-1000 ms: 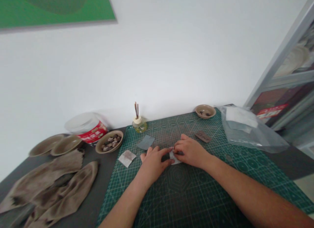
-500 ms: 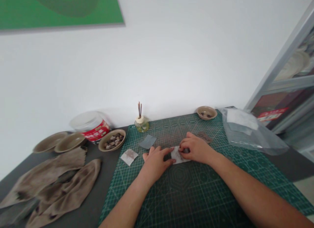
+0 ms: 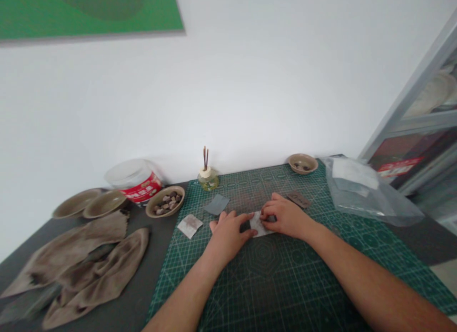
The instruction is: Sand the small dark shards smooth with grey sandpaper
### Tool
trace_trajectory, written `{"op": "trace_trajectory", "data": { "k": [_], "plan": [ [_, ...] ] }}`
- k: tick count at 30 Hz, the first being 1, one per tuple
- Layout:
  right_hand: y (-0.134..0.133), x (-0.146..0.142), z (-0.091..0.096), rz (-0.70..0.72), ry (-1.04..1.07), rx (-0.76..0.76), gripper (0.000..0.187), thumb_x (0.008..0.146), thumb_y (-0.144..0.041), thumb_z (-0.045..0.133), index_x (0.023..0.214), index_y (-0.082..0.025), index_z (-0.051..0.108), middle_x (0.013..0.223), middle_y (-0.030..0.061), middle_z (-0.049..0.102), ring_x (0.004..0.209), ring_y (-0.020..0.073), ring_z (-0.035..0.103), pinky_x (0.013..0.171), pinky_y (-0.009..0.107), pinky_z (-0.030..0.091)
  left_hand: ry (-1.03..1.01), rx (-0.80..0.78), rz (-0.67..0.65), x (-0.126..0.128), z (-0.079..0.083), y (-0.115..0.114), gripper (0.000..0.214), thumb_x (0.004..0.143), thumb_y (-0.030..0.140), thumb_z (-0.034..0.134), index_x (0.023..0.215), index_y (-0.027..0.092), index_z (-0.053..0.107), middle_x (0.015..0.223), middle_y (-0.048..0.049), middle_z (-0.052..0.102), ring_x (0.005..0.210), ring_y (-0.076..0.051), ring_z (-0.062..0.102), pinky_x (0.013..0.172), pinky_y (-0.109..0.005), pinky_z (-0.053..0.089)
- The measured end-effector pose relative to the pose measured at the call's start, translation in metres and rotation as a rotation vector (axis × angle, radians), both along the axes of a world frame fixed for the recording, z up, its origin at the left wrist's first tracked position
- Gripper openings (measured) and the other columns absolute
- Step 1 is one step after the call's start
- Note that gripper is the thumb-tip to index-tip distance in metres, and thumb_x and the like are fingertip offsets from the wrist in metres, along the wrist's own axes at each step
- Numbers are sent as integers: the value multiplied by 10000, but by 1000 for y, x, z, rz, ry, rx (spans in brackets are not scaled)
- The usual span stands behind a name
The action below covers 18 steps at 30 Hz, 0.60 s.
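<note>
A small whitish sheet with grey smears (image 3: 256,223), like sandpaper, lies flat on the green cutting mat (image 3: 228,294). At its left edge my left hand (image 3: 228,232) presses down with thumb and forefinger, the fingers spread apart. My right hand (image 3: 282,217) is closed in a pinch over the sheet's right part. Between its fingertips shows a bit of a small brown stone, mostly hidden. To the left lie another smeared white square (image 3: 190,226) and a grey sheet (image 3: 217,205). A brown sheet with dark marks (image 3: 299,199) lies just beyond my right hand.
A bowl of pebbles (image 3: 174,211), a lidded tub with a red label (image 3: 143,191), two bowls (image 3: 103,206) and a brown cloth (image 3: 107,275) are at left. A reed diffuser (image 3: 208,180) stands behind. A bowl with dark stones (image 3: 303,172) and a plastic bag (image 3: 371,206) are at right.
My right hand stays pinched over the sheet and my left hand keeps pressing its edge; neither has clearly moved on the mat. The whole view has shifted slightly.
</note>
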State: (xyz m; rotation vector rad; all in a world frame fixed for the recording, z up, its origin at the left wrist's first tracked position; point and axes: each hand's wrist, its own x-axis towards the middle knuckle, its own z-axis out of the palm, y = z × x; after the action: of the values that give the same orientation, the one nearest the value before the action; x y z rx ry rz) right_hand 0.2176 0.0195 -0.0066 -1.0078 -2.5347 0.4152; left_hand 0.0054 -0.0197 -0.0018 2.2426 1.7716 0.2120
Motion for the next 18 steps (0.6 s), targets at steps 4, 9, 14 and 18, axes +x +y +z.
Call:
{"op": "trace_trajectory", "data": {
  "k": [4, 9, 14, 18],
  "plan": [
    [-2, -1, 0, -24, -1, -4, 22, 785, -217, 694, 786, -195, 698, 796, 18, 681, 825, 196, 504, 850, 352, 374, -10, 15, -7, -2, -3, 0, 420, 808, 505, 600, 1224, 446, 607, 1016, -59, 625, 1052, -330, 491, 848, -455, 325],
    [-5, -6, 1, 38, 2, 21, 43, 798, -217, 688, 759, -209, 702, 803, 16, 691, 803, 191, 512, 864, 360, 366, -19, 33, -19, -3, -4, -1, 419, 811, 503, 597, 1228, 459, 595, 1019, -53, 633, 1048, -331, 498, 827, -451, 331],
    [0, -5, 0, -61, -22, 81, 111, 849, -262, 646, 796, -196, 718, 806, 40, 698, 850, 217, 503, 827, 364, 373, -10, 10, -4, -2, -1, -1, 422, 799, 498, 611, 1216, 432, 617, 1028, -71, 636, 1057, -339, 493, 839, -452, 329],
    [-2, -6, -1, -7, -23, 68, 63, 805, -252, 683, 767, -211, 710, 793, 19, 690, 802, 195, 506, 831, 348, 381, -12, 12, -9, -1, 0, -1, 424, 805, 490, 607, 1227, 445, 605, 1029, -67, 638, 1052, -337, 496, 842, -459, 329]
  ]
}}
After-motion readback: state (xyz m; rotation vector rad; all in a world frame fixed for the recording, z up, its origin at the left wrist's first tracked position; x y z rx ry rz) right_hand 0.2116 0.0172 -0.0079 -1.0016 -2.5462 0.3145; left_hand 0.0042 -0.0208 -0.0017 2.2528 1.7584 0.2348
